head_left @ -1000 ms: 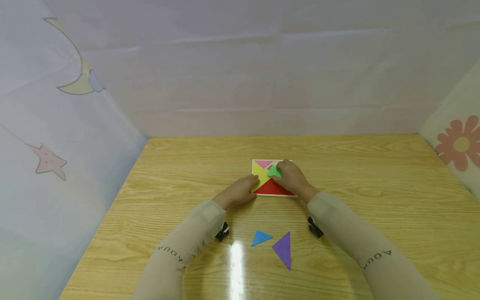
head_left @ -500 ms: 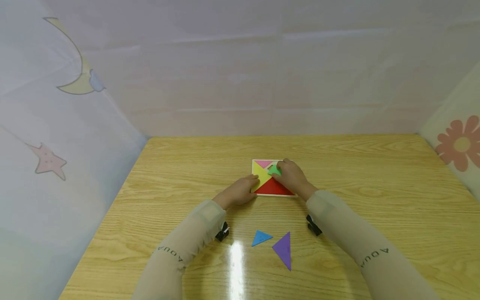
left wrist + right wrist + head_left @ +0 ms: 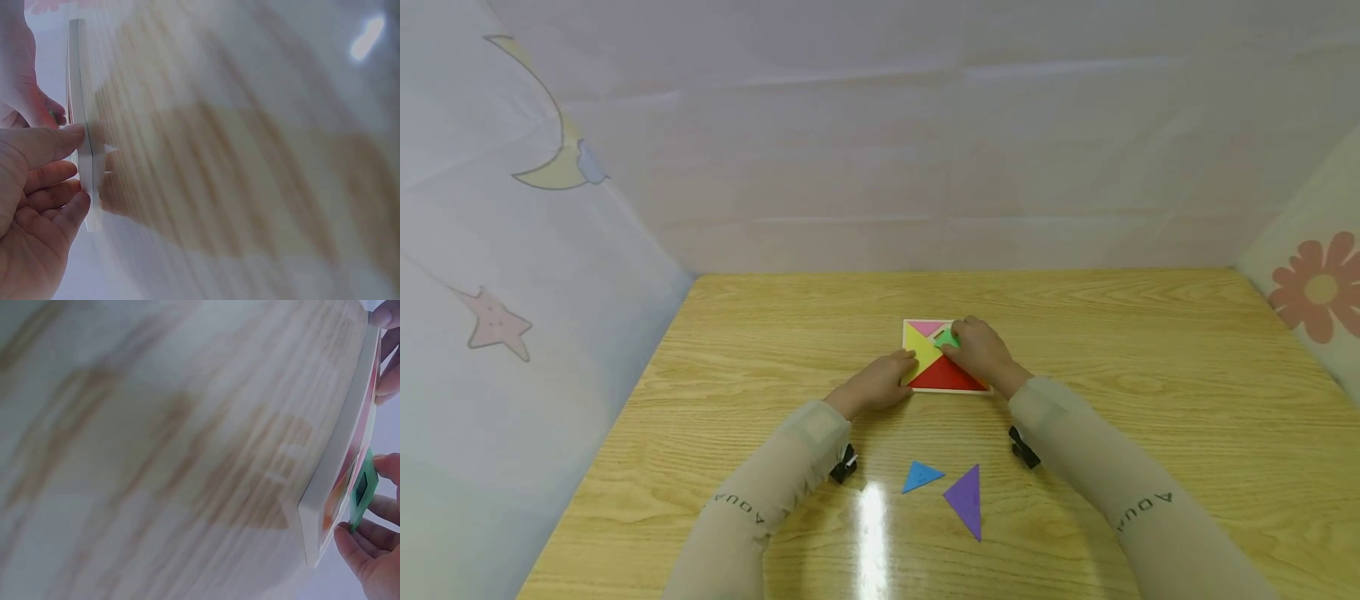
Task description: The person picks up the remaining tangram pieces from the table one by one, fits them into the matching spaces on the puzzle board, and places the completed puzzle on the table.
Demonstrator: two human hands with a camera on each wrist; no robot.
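Observation:
A tangram board [image 3: 951, 392] lies flat on the table, with pink [image 3: 927, 327], yellow [image 3: 922, 348] and red [image 3: 949, 375] pieces in it. My left hand [image 3: 883, 383] grips its near left corner, thumb at the near edge and fingers over the left side. Between thumb and fingers my right hand [image 3: 981, 348] pinches a green tangram piece [image 3: 947, 338] over the board's right half. The right wrist view has this green piece [image 3: 364, 489] tilted against the board's surface, an orange piece [image 3: 334, 503] beside it. The right hand hides the board's far right part.
Nearer to me on the wooden table [image 3: 760, 333], a blue triangle [image 3: 922, 477] and a purple triangle [image 3: 966, 502] lie between my forearms. A pale cloth wall [image 3: 880, 167] stands behind the table, with printed cloth at both sides.
My right hand has shifted very slightly to the left and away from me, still pinching the green piece. The left hand and the board stay in place.

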